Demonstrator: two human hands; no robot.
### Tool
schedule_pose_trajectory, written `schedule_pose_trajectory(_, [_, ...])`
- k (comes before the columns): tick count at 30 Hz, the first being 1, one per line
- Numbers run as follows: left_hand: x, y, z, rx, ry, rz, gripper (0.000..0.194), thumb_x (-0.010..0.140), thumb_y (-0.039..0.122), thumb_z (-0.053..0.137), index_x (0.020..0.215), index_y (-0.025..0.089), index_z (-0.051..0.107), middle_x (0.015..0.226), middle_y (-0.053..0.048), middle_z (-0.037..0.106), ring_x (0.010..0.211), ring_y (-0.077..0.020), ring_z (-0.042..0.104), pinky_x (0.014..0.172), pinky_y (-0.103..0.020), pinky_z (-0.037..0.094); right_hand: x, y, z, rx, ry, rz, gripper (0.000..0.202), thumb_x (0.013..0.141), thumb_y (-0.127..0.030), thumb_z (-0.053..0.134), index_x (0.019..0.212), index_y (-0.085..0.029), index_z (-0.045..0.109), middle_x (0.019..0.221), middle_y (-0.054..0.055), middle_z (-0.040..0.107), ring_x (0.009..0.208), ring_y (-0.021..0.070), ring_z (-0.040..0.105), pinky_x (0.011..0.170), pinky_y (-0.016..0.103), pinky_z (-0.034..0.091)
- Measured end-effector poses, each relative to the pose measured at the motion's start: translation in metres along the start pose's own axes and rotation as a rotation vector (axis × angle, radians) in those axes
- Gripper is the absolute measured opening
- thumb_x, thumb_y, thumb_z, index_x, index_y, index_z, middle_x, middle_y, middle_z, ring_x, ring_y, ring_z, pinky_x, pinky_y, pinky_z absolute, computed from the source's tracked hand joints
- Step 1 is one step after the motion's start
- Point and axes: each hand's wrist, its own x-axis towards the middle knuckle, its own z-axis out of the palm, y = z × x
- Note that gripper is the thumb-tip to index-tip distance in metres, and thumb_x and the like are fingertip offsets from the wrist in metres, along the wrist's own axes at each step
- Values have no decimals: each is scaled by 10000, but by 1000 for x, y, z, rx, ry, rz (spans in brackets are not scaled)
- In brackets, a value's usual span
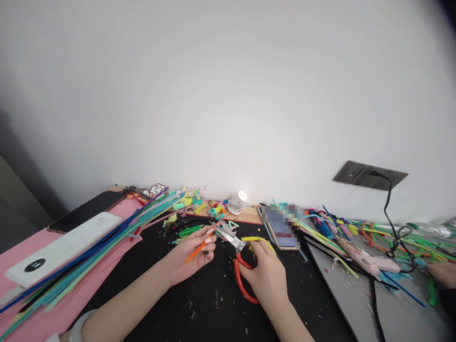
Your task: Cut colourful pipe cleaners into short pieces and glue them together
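Near the middle of the black mat, my left hand [192,256] pinches an orange pipe cleaner [195,251] that slants up toward the right. My right hand [268,273] is wrapped round the red handles of a pair of scissors [239,266]. The metal blades point up and left, parted, with their tips close to the fingers of my left hand. Whether the blades touch the orange piece I cannot tell. A yellow pipe cleaner [250,239] lies beside my right hand, partly hidden by its fingers. Behind my left hand sit green pipe cleaner pieces [189,231].
Long pipe cleaners [107,251] cross a white power bank [64,249] on pink paper at left. A paper cup [237,203] stands by the wall. Right are a phone [281,230], a pink glue gun [370,259] with its cord, and another person's hand [441,273].
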Motion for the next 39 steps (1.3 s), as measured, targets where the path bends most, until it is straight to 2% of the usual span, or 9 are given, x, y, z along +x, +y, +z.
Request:
schedule_pose_trajectory(6, [-1,2,2,-56,-17,-3,119,831,49,501,777,150,473,675,36,388,498,-30,365,515,-173,343,0,1,1,16,60,-5,252,688,-282,623,927,-212,585,870,33,597,810,211,582,625,271,445])
schedule_pose_trajectory(18, [-3,1,7,-62,-84,-77,114,869,66,450,787,144,466,657,43,355,487,-27,349,516,-169,314,0,0,3,-17,5,2,255,693,-279,636,933,-212,577,920,32,602,854,216,588,661,284,456])
schedule_pose_trajectory(24, [-3,1,5,-15,-102,-112,103,852,65,470,792,149,469,652,47,348,483,-27,336,517,-170,306,1,-1,1,-19,-18,10,256,700,-268,620,947,-215,577,914,30,597,832,211,592,620,270,452])
schedule_pose_trajectory(32, [-1,1,4,136,-57,-74,83,828,120,542,801,163,476,635,52,365,466,-26,314,505,-175,281,-1,-2,-1,-19,-5,-21,171,697,-281,611,860,-231,595,869,9,621,774,188,606,580,247,425])
schedule_pose_trajectory(39, [-1,0,8,197,-18,-52,79,827,148,563,787,154,495,618,52,383,451,-25,298,489,-174,273,-1,-5,-3,-67,-55,11,113,690,-315,617,754,-231,576,791,-10,598,683,164,606,507,223,384])
